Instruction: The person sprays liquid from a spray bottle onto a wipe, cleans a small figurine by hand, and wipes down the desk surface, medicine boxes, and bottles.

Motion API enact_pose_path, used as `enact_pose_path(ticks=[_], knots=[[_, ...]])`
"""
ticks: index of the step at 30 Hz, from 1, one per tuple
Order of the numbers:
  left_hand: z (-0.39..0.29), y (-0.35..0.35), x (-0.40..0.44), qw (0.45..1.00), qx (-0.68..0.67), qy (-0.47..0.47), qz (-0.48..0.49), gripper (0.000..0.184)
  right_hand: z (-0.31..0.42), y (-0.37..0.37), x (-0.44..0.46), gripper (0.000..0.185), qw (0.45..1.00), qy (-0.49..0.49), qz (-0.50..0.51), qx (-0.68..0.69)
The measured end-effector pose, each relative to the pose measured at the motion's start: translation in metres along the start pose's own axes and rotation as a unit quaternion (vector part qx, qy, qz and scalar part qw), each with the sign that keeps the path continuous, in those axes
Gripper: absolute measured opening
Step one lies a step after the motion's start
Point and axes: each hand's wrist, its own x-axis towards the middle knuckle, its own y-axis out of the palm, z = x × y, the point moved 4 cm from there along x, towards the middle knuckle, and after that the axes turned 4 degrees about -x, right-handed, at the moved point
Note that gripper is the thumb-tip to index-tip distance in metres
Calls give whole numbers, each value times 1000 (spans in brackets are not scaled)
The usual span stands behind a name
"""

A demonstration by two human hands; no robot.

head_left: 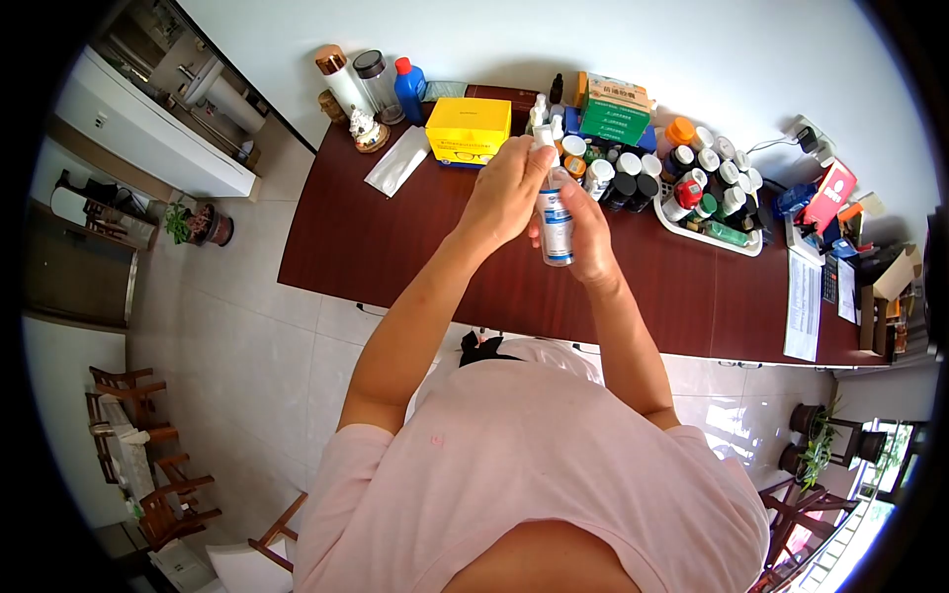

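The left hand's (506, 193) fingers are closed around the upper end of a small clear bottle (558, 232), hiding most of its white top; the right hand (585, 229) is clamped on its body, thumb near the shoulder, beside a blue-and-white label. The bottle is tilted slightly, in the air in front of the person's chest. As far along as I can judge, the picking up is done and both hands are working at the top; whether it is loosened I cannot tell, and setting the bottle down is not yet done. Beyond, on a dark red desk (633, 301), stand a yellow box (471, 121), a green box (605, 126), white-capped bottles (598, 180) and a crowded white tray (704, 238); a folded white cloth or tissue (398, 161) lies left.
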Motion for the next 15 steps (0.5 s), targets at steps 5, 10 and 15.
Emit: enact_pose_path(ticks=[5,10,15], knots=[[7,4,0,983,-179,16,42,36,-4,0,1,49,992,25,41,115],[11,5,2,982,-184,32,36,35,-8,-1,3,52,987,27,47,151],[15,5,1,982,-181,20,38,35,-10,-1,4,52,991,32,36,122]])
